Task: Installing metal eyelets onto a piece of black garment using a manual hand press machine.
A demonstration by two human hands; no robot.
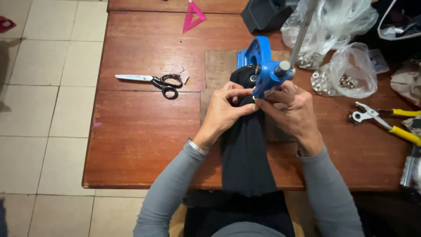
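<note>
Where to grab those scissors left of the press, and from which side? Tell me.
Grip the scissors by the black loop handles at their right end, coming down from above. They lie flat on the wooden table, shut, blades pointing left, with bare table around them. The left hand is nearest.

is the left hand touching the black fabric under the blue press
Touching. The head view shows the left hand with its fingers pinching the black fabric just below the blue press, with no gap between fingertips and cloth. The right hand grips it from the opposite side.

Black cloth — draped off the table edge, top tucked under blue press.
</note>
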